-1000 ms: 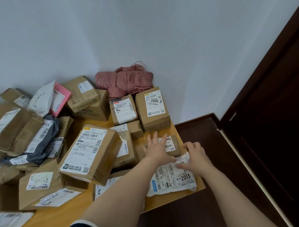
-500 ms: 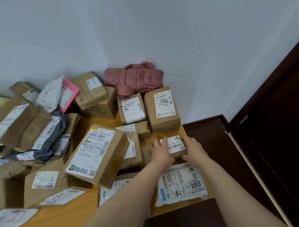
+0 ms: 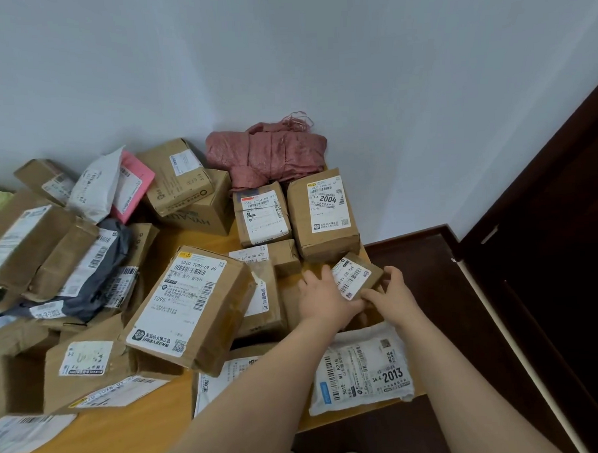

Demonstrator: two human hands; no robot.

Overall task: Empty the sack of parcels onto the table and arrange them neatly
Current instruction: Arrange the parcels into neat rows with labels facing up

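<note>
Here, on the left, we see a loose heap of brown parcels (image 3: pixel 34 244) lying on the light wooden table (image 3: pixel 128 435), with a grey bag (image 3: pixel 94 286), a white bag (image 3: pixel 97 187) and a pink envelope (image 3: pixel 134 185) among them. Near the middle, a large box (image 3: pixel 191 306) leans tilted on its neighbours. Behind it, the pink sack (image 3: pixel 267 152) lies folded in the table's far corner, against the pale wall (image 3: pixel 317 54). Just before the sack, two boxes stand side by side, one marked 2004 (image 3: pixel 324 215).

Near the table's right edge, the left hand (image 3: pixel 323 299) and the right hand (image 3: pixel 393 294) hold a small box (image 3: pixel 356 275) between them. The left one takes its left side with fingers and thumb; the right one curls over its right edge. The box is tilted. A flat white packet marked 2013 (image 3: pixel 362 370) lies nearer to us at the table's front corner. To the right there is dark wooden floor (image 3: pixel 430 289) and a dark door (image 3: pixel 548 249).
</note>
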